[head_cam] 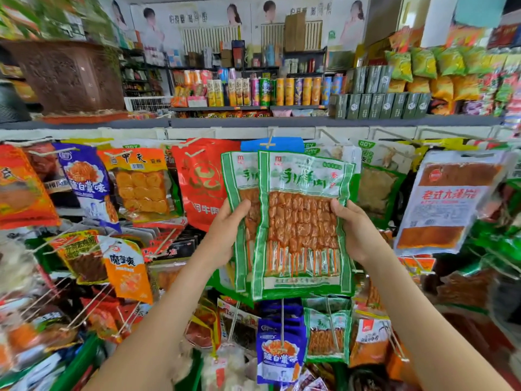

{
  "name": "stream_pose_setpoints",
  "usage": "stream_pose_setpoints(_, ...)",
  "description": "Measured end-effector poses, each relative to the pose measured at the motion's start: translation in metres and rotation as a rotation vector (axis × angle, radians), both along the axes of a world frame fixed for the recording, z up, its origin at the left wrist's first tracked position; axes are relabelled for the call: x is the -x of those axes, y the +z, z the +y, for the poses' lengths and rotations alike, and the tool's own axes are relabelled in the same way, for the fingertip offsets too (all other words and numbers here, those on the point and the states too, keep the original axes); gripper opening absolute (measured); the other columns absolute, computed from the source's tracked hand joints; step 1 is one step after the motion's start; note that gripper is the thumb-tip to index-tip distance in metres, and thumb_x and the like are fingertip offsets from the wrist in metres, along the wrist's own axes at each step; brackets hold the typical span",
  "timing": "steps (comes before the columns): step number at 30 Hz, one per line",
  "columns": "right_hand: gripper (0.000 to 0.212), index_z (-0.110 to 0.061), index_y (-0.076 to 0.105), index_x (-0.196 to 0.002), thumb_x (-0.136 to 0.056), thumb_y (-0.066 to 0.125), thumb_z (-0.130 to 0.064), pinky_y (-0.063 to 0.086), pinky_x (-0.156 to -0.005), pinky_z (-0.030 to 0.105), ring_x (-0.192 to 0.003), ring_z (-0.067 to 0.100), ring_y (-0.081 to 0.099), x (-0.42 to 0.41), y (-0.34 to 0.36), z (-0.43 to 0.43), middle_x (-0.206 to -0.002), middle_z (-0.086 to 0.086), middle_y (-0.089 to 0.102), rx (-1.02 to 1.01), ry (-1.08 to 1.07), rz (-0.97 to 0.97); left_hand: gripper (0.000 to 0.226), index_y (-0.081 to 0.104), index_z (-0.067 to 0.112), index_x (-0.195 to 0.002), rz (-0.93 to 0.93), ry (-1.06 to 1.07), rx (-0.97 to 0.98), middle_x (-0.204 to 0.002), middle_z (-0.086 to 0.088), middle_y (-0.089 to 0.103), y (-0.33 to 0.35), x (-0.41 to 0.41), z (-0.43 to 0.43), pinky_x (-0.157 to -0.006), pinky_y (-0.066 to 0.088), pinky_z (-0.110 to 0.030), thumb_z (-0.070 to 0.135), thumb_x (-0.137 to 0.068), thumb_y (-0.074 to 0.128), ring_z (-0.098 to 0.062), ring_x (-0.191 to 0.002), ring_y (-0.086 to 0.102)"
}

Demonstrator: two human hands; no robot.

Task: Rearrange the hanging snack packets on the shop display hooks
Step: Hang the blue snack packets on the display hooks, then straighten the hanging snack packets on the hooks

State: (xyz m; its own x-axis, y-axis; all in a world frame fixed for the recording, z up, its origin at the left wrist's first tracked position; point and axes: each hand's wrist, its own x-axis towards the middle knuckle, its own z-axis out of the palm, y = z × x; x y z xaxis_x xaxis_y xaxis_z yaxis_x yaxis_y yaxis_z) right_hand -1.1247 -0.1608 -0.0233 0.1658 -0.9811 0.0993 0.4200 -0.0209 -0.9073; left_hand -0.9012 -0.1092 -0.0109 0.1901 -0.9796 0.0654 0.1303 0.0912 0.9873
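Two-handed hold on a pair of green skewer packets (300, 221), pinched at opposite side edges by left hand (225, 235) and right hand (358, 230), just below the middle hook (270, 142) of the top rail (338, 133). Mid-rehanging, apparently; next, lining both hang-holes up with that hook.

Hands: two, a left hand (225, 232) and a right hand (359, 232). Large green skewer packets (303, 221): two, overlapped. Blue-purple packets: two, an upper blue-purple packet (83, 176) and a lower blue-purple packet (279, 354). Red bag (204, 179): one. White-and-red packet (451, 201): one. Crisp tubes (282, 91) on the back shelf: too blurred to count.
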Motion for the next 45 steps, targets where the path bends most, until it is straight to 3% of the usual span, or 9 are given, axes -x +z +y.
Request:
stream_pose_setpoints(9,0.105,-0.007,0.019,-0.145,-0.064,0.079,-0.037,0.035,-0.106,0.05,-0.131,0.028,0.039,-0.016,0.0,0.023,-0.143,0.011,0.039,-0.016,0.04,-0.094,0.049,0.033,0.031,-0.141,-0.099,-0.025,0.026,-0.137,0.017,0.036,-0.001,-0.006,0.027,-0.11,0.018,-0.036,0.034,-0.095,0.049,-0.006,-0.128,0.029)
stream_pose_setpoints(14,0.031,-0.01,0.063,-0.105,-0.091,0.051,-0.034,0.054,-0.074,0.038,-0.092,0.022,0.068,0.001,-0.033,0.041,-0.1,0.008,0.071,-0.125,0.009,-0.129,0.042,0.038,0.025,-0.139,-0.078,0.076,-0.037,-0.136,0.015,0.037,-0.038,-0.011,0.038,-0.107,0.025,-0.037,0.031,-0.098,0.043,-0.006,-0.126,0.032)
stream_pose_setpoints(19,0.026,-0.012,0.063,-0.101,-0.093,0.05,-0.033,0.05,-0.074,0.041,-0.087,0.021,0.067,0.013,-0.082,0.061,-0.094,0.005,0.072,-0.307,-0.067,-0.021,0.049,0.036,0.028,-0.141,0.032,0.096,-0.283,-0.15,0.002,0.032,-0.085,-0.006,0.046,-0.111,0.026,-0.053,0.036,-0.095,0.049,-0.023,-0.137,0.031)
stream_pose_setpoints(24,0.114,-0.018,0.027,-0.144,-0.052,0.086,-0.05,0.048,-0.092,0.052,-0.123,0.028,0.049,0.015,-0.133,0.069,-0.145,0.008,0.039,-0.429,-0.052,0.046,0.049,0.038,0.014,-0.139,0.07,0.022,-0.446,-0.142,-0.002,0.038,-0.113,0.017,0.054,-0.1,0.032,-0.035,0.033,-0.096,0.049,-0.024,-0.133,0.034)
stream_pose_setpoints(31,0.015,-0.012,0.058,-0.103,-0.089,0.06,-0.016,0.051,-0.056,0.028,-0.074,0.016,0.065,-0.003,-0.126,0.1,-0.097,0.005,0.066,-0.454,-0.107,0.229,0.072,0.021,0.014,-0.148,-0.245,-0.075,-0.678,-0.154,-0.01,0.022,-0.127,0.031,0.059,-0.114,0.023,-0.042,0.06,-0.094,0.028,-0.028,-0.139,0.027)
stream_pose_setpoints(35,0.029,-0.016,0.052,-0.113,-0.086,0.065,-0.016,0.052,-0.068,0.033,-0.083,0.01,0.058,-0.012,-0.126,0.105,-0.11,0.002,0.058,-0.423,-0.271,0.234,0.077,0.014,0.015,-0.146,-0.667,0.046,-0.355,-0.149,-0.003,0.026,-0.135,0.039,0.072,-0.11,0.03,-0.044,0.053,-0.089,0.05,-0.024,-0.134,0.031)
stream_pose_setpoints(38,0.067,-0.017,0.031,-0.141,-0.085,0.067,-0.017,0.053,-0.077,0.035,-0.09,0.01,0.058,-0.029,-0.122,0.112,-0.121,-0.001,0.05,-0.327,-0.263,0.246,0.102,0.012,0.033,-0.144,-0.48,-0.21,-0.251,-0.138,0.013,0.036,-0.134,0.06,0.085,-0.109,0.033,-0.042,0.068,-0.066,0.067,-0.012,-0.128,0.038)
stream_pose_setpoints(41,0.03,-0.014,0.058,-0.12,-0.09,0.056,-0.017,0.052,-0.08,0.027,-0.097,0.016,0.065,-0.05,-0.119,0.12,-0.116,0.002,0.064,-0.192,0.04,0.297,0.112,0.024,0.031,-0.138,-0.055,-0.251,-0.355,-0.13,-0.004,0.051,-0.136,0.072,0.084,-0.099,0.045,-0.049,0.067,-0.047,0.079,-0.026,-0.115,0.056)
stream_pose_setpoints(45,0.031,-0.009,0.061,-0.121,-0.095,0.044,-0.016,0.047,-0.089,0.018,-0.109,0.01,0.06,-0.046,-0.117,0.113,-0.124,0.006,0.062,-0.07,0.295,0.327,0.038,0.06,0.008,-0.114,0.444,-0.22,-0.462,-0.1,-0.015,0.07,-0.138,0.053,0.088,-0.082,0.054,-0.04,0.03,-0.084,0.063,-0.028,-0.091,0.067)
